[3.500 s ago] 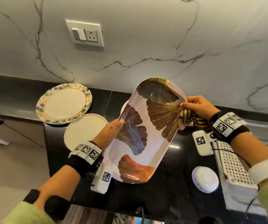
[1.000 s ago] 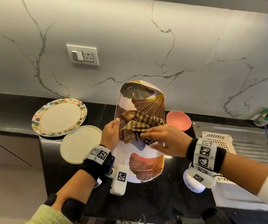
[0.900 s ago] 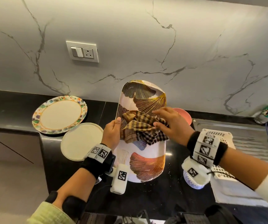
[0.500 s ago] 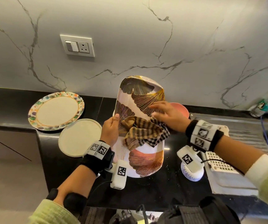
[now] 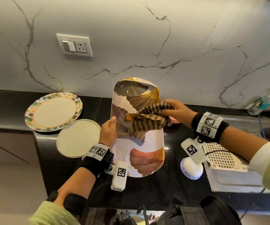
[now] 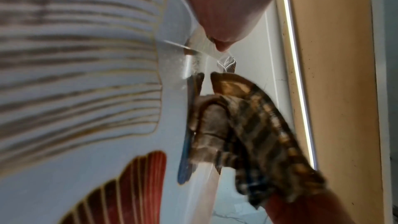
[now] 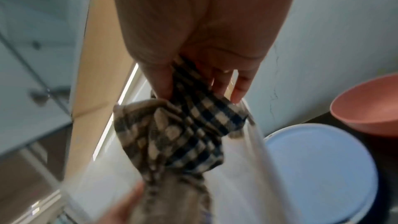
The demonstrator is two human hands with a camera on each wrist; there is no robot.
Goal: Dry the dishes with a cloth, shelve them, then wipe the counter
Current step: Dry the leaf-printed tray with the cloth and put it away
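A long tray with a fan-leaf pattern (image 5: 137,151) stands tilted on the black counter (image 5: 163,189). My left hand (image 5: 109,131) grips its left rim, thumb on the face. The same tray (image 6: 75,108) fills the left wrist view. My right hand (image 5: 178,111) pinches a brown checked cloth (image 5: 147,122) at the tray's right edge; the cloth lies blurred across the tray's middle. In the right wrist view the thumb and fingers (image 7: 239,91) clamp the cloth (image 7: 183,135).
A floral-rimmed plate (image 5: 53,112) and a plain cream plate (image 5: 78,138) lie left of the tray. A pink bowl (image 7: 366,105) and a white plate (image 7: 318,168) sit behind it. A white bowl (image 5: 191,169), a white rack (image 5: 220,156) and a bottle (image 5: 262,103) are to the right.
The right hand has dragged the cloth from the tray's middle toward its right edge, stretching it out. The left hand has kept its grip on the left rim.
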